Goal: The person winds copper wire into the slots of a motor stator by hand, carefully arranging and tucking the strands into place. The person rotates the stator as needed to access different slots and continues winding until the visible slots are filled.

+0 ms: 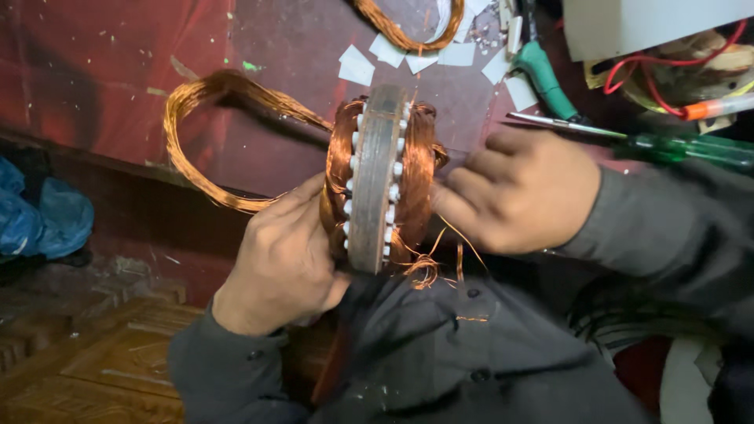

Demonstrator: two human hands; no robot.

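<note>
Gripping stator core [375, 180] edge-on above lap: left hand [283, 263] curled around copper windings, right hand [522, 192] pressing opposite coil, fingers apparently bent (blurred). Grey laminated ring, white slot liners. Loose copper wire loop [200, 126] trails left over red bench [94, 71].

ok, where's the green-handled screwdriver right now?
Head view, upper right: the green-handled screwdriver lies on the table just beyond the right hand, its shaft pointing left, below the red wires.

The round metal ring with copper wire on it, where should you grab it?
Best by the bare grey outer rim of the metal ring, coming from both flat sides, as the left hand and right hand do. It stands on edge, and the copper windings bulging from each face look delicate.
</note>
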